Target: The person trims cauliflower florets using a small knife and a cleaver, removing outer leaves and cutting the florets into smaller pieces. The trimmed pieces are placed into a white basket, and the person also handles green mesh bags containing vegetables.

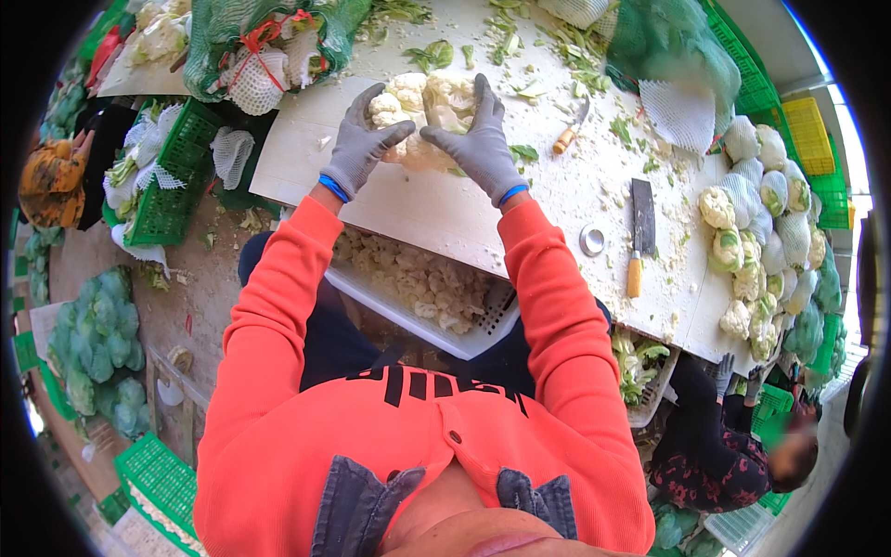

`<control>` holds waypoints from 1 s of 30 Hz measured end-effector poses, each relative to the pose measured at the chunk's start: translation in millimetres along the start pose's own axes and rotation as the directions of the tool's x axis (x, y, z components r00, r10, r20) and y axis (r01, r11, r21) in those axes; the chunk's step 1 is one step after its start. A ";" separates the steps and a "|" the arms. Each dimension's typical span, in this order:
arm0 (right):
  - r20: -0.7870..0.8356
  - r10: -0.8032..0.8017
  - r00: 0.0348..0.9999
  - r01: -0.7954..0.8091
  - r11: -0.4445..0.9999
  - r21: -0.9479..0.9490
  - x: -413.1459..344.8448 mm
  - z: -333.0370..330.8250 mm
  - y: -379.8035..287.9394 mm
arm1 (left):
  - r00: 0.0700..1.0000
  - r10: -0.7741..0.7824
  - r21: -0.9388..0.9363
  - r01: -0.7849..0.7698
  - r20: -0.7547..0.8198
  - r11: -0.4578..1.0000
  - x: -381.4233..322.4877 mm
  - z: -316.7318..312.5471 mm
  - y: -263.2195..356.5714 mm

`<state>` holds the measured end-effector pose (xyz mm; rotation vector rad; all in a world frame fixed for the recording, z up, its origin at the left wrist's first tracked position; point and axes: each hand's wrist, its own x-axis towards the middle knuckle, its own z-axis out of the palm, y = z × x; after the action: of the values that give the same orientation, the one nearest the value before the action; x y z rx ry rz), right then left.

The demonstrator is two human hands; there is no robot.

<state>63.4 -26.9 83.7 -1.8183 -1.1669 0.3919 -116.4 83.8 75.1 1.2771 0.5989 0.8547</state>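
A cauliflower head [397, 104] is between my two grey-gloved hands, above the white worktable [306, 163]. A gap between its florets shows pale stalk, and its lower part is blurred. My left hand [358, 146] grips the left side, thumb across the front. On the other side my right hand [480, 139] cups it, fingers pointing up and thumb turned inward. To the right, a small knife [569, 132] with a wooden handle lies on the table. Beyond it are a cleaver [642, 223] and a round metal ring [592, 240]. Below the table edge, a white crate [397, 324] holds cut florets [424, 278].
Netted cauliflowers [752, 202] are piled at the right. Green mesh bags [341, 42] and leaf scraps [431, 54] lie along the far side. A green crate [170, 174] stands left. A co-worker [724, 438] sits at lower right, near a crate of leaves [637, 369]; another person [59, 177] is far left.
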 end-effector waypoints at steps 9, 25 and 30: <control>0.260 0.115 0.959 -0.248 0.783 0.571 105.7 84.9 34.2 | 1.000 -0.020 -0.047 0.019 -0.019 0.999 55.2 -92.8 -14.8; 0.202 -0.372 0.906 0.399 0.589 -0.703 -9.8 9.4 66.8 | 0.848 0.253 0.588 0.084 -0.466 0.805 41.7 -131.1 -42.6; 0.248 -0.234 0.940 0.323 0.382 -0.866 -7.1 -78.6 123.1 | 0.593 0.794 0.908 -0.395 0.135 0.141 21.8 -32.9 -11.9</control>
<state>180.2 -90.8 23.1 -2.4192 -1.9549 -0.5188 -127.6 119.6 58.1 2.5130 0.9136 1.6605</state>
